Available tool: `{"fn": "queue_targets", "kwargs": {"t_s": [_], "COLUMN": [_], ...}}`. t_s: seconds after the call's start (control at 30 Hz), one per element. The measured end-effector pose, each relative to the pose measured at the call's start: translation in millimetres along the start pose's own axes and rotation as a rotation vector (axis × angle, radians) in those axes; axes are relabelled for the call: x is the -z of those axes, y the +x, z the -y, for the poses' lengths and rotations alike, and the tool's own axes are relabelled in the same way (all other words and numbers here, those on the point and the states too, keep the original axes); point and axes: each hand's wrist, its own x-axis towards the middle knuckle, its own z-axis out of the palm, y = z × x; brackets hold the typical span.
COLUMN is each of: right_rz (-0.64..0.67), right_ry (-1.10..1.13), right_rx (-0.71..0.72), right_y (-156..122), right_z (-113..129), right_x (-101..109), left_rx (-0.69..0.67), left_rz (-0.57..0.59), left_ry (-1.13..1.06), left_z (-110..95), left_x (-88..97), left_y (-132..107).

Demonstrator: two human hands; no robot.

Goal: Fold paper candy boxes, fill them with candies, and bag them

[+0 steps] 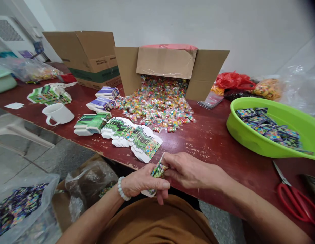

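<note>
Both hands meet at the near edge of a dark red table (213,139). My left hand (144,183), with a pale bead bracelet at the wrist, is closed around a small printed card box (158,170). My right hand (188,169) pinches the top of the same box with thumb and fingers. Just beyond lies a fanned row of flat printed cards (137,137). Further back a heap of small wrapped candies (159,105) spills from a cardboard box (170,64) lying on its side.
A green basin (249,135) with finished small boxes sits at the right, red scissors (297,200) near it. A white mug (58,114), stacks of flat cards (91,123) and another carton (88,54) are at the left. Plastic bags (20,200) lie on the floor.
</note>
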Motion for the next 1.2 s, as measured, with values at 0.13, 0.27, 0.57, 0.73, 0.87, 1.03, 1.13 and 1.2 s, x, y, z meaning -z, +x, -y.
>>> {"fn": "queue_targets", "kwargs": {"t_s": [0.13, 0.27, 0.57, 0.73, 0.87, 1.03, 1.13, 1.2], "right_rz": [0.007, 0.013, -0.393, -0.416, -0.515, -0.522, -0.568, -0.594], "right_ry": [0.24, 0.51, 0.71, 0.706, 0.511, 0.6, 0.609, 0.601], "right_rx": [0.008, -0.014, -0.23, -0.178, -0.164, -0.165, -0.157, -0.152], "right_y": [8.4, 13.5, 12.2, 12.7, 13.5, 12.8, 12.8, 13.4], "right_z": [-11.8, -19.7, -20.7, -15.8, -12.3, -10.3, -10.3, -10.7], "right_x": [2.8, -3.2, -34.2, -44.7, -43.1, -44.1, -48.5, -53.4], "left_rx": [-0.009, -0.015, -0.215, -0.333, -0.363, -0.422, -0.42, -0.409], "left_rz": [-0.042, -0.07, -0.37, -0.436, -0.524, -0.466, -0.513, -0.602], "left_ry": [-0.12, -0.244, -0.27, -0.103, 0.019, -0.093, -0.081, -0.028], "left_z": [6.8, 12.7, 14.2, 15.9, 12.0, 16.8, 22.7, 25.9], "left_x": [-3.9, -4.1, -8.8, -12.7, -13.4, -15.7, -14.7, -13.4], "left_y": [2.9, 4.8, 8.8, 11.6, 3.1, 0.0, 6.2, 10.2]}}
